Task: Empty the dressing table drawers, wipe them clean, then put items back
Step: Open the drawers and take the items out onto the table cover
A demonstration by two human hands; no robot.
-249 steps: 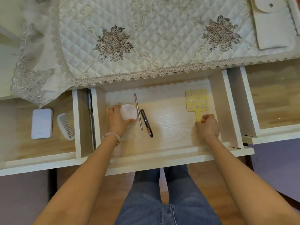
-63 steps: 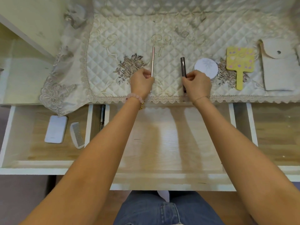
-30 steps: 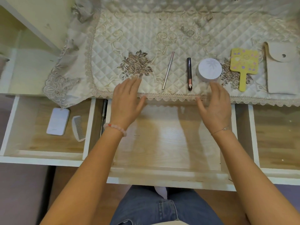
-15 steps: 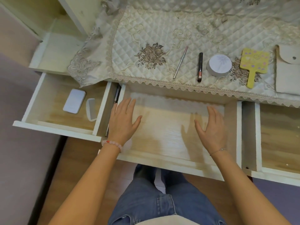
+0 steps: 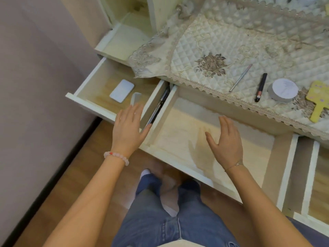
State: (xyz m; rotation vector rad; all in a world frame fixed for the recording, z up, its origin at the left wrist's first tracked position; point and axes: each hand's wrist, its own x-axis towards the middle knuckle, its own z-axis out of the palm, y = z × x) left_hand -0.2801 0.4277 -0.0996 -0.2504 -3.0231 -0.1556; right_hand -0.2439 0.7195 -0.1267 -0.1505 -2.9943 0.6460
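Both hands hover empty, fingers spread straight: the left hand (image 5: 127,130) over the left wall of the middle drawer (image 5: 179,138), the right hand (image 5: 226,141) above its bare floor. Left of it, the left drawer (image 5: 103,82) holds a white case (image 5: 122,90) and comb (image 5: 135,98), not yet emptied. Beyond it on the desk (image 5: 204,97), a slim stick (image 5: 240,77), dark pen (image 5: 260,87) and round tin (image 5: 283,90) lie near the lace edge; a passing arm could roll them off.

The middle drawer (image 5: 179,132) stands pulled out and open from above, bare wood showing between its walls. The cloth (image 5: 204,41) drops its lace hem over the drawer's back edge. In the left drawer (image 5: 99,91) beside it lie a white case (image 5: 122,90) and a comb (image 5: 135,97). Behind it, on the cloth, lie a thin stick (image 5: 240,78), dark tube (image 5: 260,87), round jar (image 5: 283,90) and yellow mirror (image 5: 318,102). Both hands hover flat: the left hand (image 5: 127,129) over its left wall, the right hand (image 5: 225,139) over its bottom.
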